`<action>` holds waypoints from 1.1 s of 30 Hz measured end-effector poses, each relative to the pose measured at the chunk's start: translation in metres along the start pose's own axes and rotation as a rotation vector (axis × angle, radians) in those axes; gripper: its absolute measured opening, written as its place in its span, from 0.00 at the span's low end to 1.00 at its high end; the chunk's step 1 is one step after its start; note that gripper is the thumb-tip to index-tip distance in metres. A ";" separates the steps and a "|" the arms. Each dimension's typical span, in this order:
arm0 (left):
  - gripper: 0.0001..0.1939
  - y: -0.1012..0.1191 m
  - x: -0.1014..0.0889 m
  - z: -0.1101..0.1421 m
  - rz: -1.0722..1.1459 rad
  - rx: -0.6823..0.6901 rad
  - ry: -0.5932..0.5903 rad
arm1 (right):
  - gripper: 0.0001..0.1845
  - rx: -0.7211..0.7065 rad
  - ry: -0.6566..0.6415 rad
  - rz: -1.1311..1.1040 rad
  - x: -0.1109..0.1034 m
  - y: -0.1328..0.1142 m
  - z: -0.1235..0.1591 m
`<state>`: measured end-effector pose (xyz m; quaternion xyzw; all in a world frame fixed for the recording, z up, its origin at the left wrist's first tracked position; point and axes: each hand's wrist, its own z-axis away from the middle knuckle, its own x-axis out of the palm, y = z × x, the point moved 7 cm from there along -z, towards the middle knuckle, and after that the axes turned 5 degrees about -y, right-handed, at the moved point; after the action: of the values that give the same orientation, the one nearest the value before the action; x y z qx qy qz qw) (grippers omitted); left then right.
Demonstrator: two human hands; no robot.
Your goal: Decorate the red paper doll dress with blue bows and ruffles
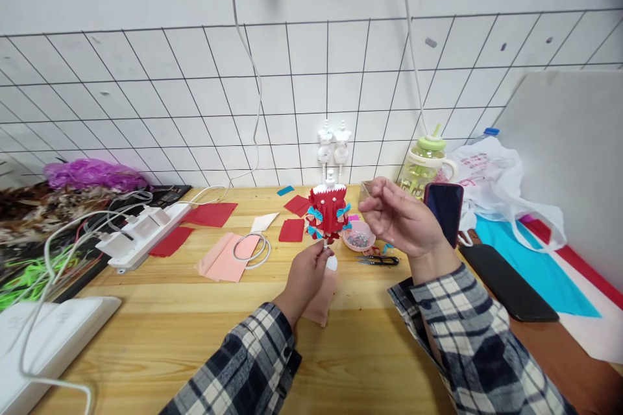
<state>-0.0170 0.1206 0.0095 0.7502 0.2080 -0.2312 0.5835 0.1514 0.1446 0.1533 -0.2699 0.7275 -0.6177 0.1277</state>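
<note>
In my left hand (pixel 304 280) is the thin white stem of a red crafted figure (pixel 331 213), held upright between thumb and fingers. Frilled red material, light-blue and pink bows, white beads and a white toothed edge make up the figure. To its right, my right hand (pixel 402 219) is raised palm inward, fingers bent and tips pressed together; whatever may be between them is too small to see. A pink bowl (pixel 359 245) of small shiny beads stands between the hands, with black thread snips (pixel 378 260) just in front. Below the figure lies a pink sheet (pixel 321 303).
Red sheets (pixel 291 231) and peach sheets (pixel 228 258) lie leftward, near a coiled white cable (pixel 253 251). A power strip (pixel 146 240) sits at left. On the right are a phone (pixel 444 211), a green-lidded bottle (pixel 422 165), a black case (pixel 509 282) and a plastic bag (pixel 491 175).
</note>
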 end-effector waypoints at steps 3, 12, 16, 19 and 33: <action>0.12 0.000 0.000 0.000 -0.006 -0.009 0.000 | 0.21 -0.044 0.061 0.044 -0.008 -0.001 -0.002; 0.11 0.004 -0.002 0.000 -0.017 -0.002 -0.009 | 0.09 0.347 0.141 1.428 -0.030 0.073 -0.027; 0.12 0.005 -0.002 0.001 -0.020 0.010 0.000 | 0.15 0.454 0.016 1.630 -0.026 0.099 -0.030; 0.12 0.005 -0.003 0.000 -0.010 0.002 0.011 | 0.16 0.468 -0.005 1.667 -0.029 0.100 -0.030; 0.12 0.008 -0.003 0.001 -0.006 0.000 0.002 | 0.14 0.516 -0.048 1.694 -0.039 0.119 -0.029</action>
<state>-0.0146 0.1180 0.0172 0.7500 0.2107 -0.2321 0.5825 0.1403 0.2003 0.0384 0.3838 0.5182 -0.4547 0.6143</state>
